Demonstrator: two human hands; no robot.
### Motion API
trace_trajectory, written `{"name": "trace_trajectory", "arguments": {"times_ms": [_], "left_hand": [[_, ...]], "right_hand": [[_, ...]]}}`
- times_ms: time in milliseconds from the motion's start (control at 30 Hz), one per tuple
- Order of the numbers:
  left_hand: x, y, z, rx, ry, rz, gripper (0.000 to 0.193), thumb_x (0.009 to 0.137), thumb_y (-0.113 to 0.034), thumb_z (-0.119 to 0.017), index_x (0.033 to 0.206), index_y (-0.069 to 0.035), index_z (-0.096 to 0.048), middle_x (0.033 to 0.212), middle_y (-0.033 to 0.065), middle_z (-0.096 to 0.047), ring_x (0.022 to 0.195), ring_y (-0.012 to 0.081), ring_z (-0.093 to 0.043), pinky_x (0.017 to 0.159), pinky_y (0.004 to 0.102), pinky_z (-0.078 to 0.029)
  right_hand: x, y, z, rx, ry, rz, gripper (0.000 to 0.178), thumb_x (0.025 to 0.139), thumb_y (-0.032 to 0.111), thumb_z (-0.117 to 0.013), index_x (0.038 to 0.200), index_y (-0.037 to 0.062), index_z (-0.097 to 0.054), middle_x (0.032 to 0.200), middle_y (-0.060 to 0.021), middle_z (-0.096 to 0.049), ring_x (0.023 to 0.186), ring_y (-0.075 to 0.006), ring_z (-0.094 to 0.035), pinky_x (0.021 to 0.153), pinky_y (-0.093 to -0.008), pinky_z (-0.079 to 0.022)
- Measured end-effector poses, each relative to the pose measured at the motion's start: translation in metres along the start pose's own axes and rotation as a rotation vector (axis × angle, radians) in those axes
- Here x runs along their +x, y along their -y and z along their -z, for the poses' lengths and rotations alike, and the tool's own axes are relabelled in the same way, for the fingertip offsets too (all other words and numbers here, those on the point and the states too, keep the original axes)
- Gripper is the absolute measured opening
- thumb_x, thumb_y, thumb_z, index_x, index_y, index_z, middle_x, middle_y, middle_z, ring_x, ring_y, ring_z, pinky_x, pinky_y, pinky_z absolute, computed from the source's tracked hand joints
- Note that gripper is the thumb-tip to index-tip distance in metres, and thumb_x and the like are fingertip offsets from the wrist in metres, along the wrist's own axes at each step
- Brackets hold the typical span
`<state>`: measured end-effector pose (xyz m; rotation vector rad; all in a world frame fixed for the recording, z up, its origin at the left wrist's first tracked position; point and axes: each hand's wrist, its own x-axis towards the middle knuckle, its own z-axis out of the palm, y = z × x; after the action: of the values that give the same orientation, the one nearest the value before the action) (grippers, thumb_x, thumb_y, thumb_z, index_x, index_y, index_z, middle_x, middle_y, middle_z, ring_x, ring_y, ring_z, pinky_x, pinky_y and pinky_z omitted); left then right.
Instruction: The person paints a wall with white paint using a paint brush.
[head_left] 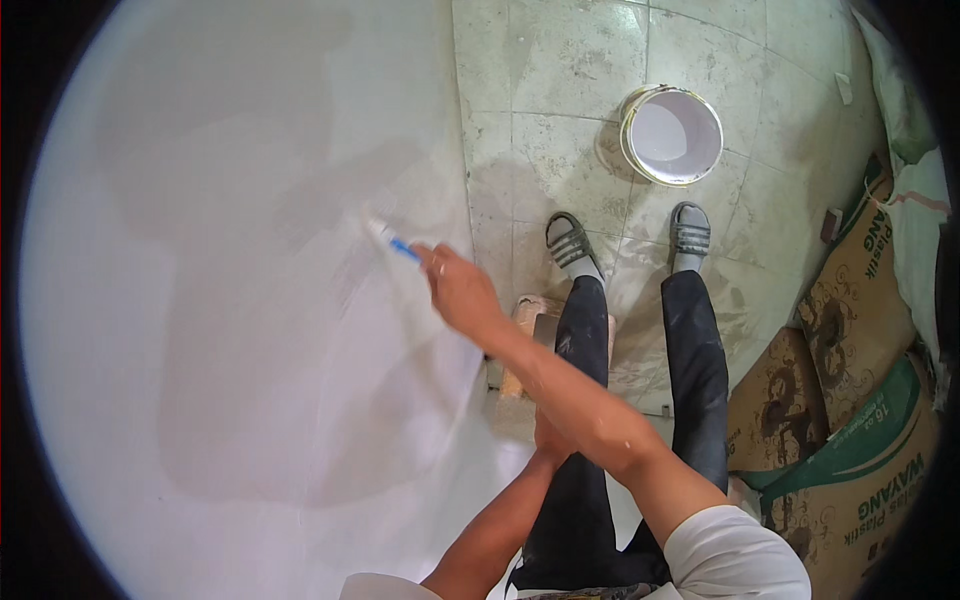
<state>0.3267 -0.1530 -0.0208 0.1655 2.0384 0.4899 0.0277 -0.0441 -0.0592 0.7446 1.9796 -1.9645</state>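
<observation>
My right hand (462,290) is closed around the blue handle of a paintbrush (400,246). The brush's pale bristles touch the white wall (250,330) on the left, where faint grey streaks show beside them. My left hand (553,436) is by my left thigh, partly covered by my right forearm, and its fingers are hidden. Beyond my feet, a round bucket (671,92) with a stained rim stands on the floor and holds white paint (668,135).
Brown cardboard boxes (850,270) and a white sack (918,200) line the right side. An orange-pink object with a grey part (530,305) sits behind my left leg, mostly hidden. The tiled floor (570,70) has whitish smears.
</observation>
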Motion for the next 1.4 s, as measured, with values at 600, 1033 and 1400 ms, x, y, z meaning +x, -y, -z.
{"name": "trace_trajectory", "arguments": {"times_ms": [600,1033,1400], "left_hand": [[0.012,-0.057,0.011,-0.566,0.029,0.050,0.056,0.097,-0.036,-0.065,0.143,-0.007,-0.053,0.149,0.0138,-0.053,0.140,0.0311,-0.046,0.121,0.0463,-0.031],[0.036,-0.056,0.042,0.007,-0.143,-0.078,0.019,0.095,-0.022,-0.070,0.100,-0.004,-0.065,0.124,0.0169,-0.067,0.121,0.0339,-0.060,0.107,0.0458,-0.045],[0.032,-0.042,0.030,-0.001,-0.115,-0.012,0.019,0.091,-0.024,-0.072,0.096,-0.006,-0.066,0.124,0.0132,-0.069,0.122,0.0321,-0.060,0.107,0.0456,-0.046]], "right_hand": [[0.043,-0.039,0.027,-0.444,-0.149,0.126,0.027,0.097,0.017,-0.065,0.123,0.0102,-0.070,0.086,-0.0094,-0.065,0.072,-0.0308,-0.068,0.060,-0.0427,-0.054],[-0.018,0.061,0.027,-0.184,0.033,0.280,0.023,0.098,0.015,-0.063,0.118,0.0120,-0.071,0.084,-0.0093,-0.065,0.070,-0.0302,-0.067,0.058,-0.0403,-0.053],[-0.049,0.063,0.018,-0.172,0.085,0.385,0.044,0.093,0.007,-0.061,0.137,0.0157,-0.063,0.090,-0.0066,-0.063,0.072,-0.0256,-0.068,0.054,-0.0406,-0.054]]}}
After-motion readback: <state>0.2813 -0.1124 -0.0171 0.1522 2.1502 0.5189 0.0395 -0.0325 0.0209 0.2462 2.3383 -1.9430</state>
